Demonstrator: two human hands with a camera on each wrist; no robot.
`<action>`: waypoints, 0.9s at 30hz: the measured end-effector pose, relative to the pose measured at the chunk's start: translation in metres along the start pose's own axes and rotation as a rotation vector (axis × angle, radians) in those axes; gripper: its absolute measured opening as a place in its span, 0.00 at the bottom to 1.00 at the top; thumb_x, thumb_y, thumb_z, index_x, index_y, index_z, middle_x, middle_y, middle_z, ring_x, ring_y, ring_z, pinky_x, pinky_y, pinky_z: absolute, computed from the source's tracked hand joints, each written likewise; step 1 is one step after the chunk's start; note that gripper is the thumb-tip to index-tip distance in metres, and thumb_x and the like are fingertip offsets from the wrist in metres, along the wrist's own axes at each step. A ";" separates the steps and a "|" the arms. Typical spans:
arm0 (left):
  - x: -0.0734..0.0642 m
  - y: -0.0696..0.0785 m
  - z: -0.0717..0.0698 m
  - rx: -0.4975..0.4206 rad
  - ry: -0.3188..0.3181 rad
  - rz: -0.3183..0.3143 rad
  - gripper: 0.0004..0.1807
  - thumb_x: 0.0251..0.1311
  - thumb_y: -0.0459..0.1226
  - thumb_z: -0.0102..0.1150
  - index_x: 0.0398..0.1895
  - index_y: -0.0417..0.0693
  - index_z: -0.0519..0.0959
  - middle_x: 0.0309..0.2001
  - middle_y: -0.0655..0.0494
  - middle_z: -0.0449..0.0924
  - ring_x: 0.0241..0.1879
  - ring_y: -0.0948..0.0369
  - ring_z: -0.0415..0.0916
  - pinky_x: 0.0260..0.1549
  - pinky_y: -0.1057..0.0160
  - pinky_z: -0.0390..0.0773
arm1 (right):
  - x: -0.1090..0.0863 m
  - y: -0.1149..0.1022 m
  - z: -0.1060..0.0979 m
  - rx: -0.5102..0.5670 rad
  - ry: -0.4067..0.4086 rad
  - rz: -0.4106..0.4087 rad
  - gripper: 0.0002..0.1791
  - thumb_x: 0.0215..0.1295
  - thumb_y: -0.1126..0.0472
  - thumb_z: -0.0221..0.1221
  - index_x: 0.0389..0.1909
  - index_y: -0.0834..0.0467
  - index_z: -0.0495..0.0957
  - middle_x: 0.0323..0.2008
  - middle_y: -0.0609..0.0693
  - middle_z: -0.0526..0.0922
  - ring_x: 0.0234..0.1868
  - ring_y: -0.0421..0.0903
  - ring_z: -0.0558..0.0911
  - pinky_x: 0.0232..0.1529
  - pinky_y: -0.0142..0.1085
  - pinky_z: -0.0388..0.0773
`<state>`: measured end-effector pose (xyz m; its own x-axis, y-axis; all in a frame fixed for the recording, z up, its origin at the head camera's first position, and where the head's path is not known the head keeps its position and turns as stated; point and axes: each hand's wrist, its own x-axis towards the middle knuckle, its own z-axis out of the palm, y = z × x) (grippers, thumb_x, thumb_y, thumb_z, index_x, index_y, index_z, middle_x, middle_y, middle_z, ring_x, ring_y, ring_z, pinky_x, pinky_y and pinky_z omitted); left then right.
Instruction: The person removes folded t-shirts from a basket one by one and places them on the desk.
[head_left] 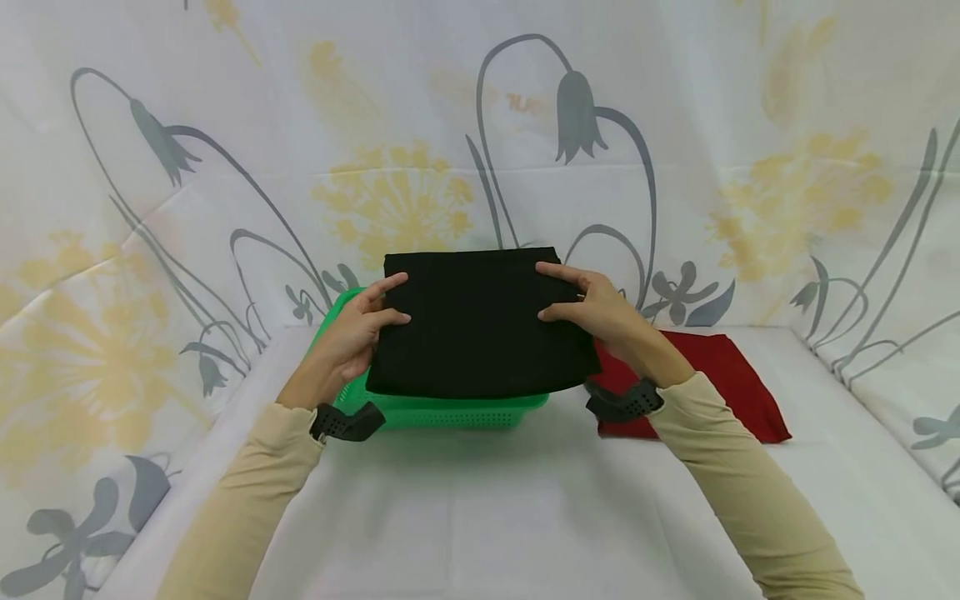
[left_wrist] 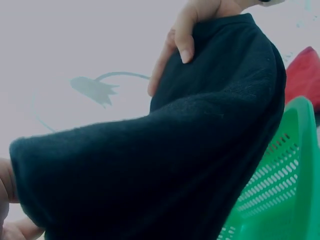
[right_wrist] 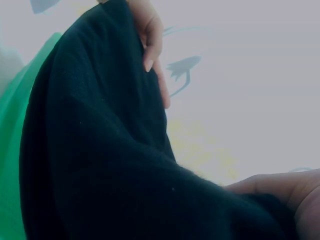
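Note:
A folded black cloth point(head_left: 480, 325) is held up above a green basket point(head_left: 450, 414), hiding most of it from the head view. My left hand point(head_left: 351, 333) grips the cloth's left edge, thumb and index finger lying on its near face. At the opposite edge, my right hand point(head_left: 603, 312) holds it the same way. The left wrist view shows the cloth point(left_wrist: 150, 155) sagging in a curve between both hands, with the perforated basket point(left_wrist: 272, 185) below it. From the right wrist, loose layers of the cloth point(right_wrist: 100, 165) hang along its lower side.
A dark red cloth point(head_left: 723, 379) lies flat on the white-covered table point(head_left: 480, 517), right of the basket and partly behind my right forearm. Behind and at both sides hangs a white curtain point(head_left: 420, 92) printed with grey and yellow flowers.

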<state>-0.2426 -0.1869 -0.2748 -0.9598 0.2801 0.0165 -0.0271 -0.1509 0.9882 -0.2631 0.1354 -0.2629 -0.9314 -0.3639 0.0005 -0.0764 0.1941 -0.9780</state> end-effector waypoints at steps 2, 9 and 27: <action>-0.001 0.000 0.004 -0.010 -0.005 0.003 0.36 0.68 0.23 0.43 0.77 0.51 0.52 0.72 0.46 0.52 0.36 0.60 0.82 0.27 0.66 0.79 | -0.004 0.000 -0.003 0.011 0.005 -0.007 0.39 0.63 0.70 0.60 0.74 0.50 0.60 0.64 0.58 0.66 0.54 0.55 0.75 0.46 0.44 0.79; -0.004 0.000 0.019 -0.050 -0.013 0.015 0.36 0.66 0.21 0.44 0.76 0.51 0.54 0.65 0.45 0.59 0.35 0.59 0.81 0.28 0.66 0.79 | -0.019 0.000 -0.017 0.020 0.002 -0.026 0.39 0.63 0.72 0.59 0.74 0.52 0.59 0.65 0.57 0.65 0.51 0.49 0.78 0.44 0.41 0.80; -0.004 -0.007 0.057 -0.127 -0.087 0.021 0.36 0.66 0.21 0.44 0.76 0.50 0.54 0.67 0.45 0.59 0.44 0.58 0.80 0.36 0.61 0.81 | -0.070 0.006 -0.047 0.116 0.027 -0.014 0.39 0.64 0.69 0.61 0.74 0.47 0.60 0.64 0.56 0.66 0.49 0.46 0.82 0.42 0.43 0.80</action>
<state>-0.2223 -0.1325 -0.2732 -0.9328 0.3560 0.0556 -0.0475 -0.2747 0.9604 -0.2153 0.2046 -0.2590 -0.9400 -0.3405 0.0190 -0.0497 0.0817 -0.9954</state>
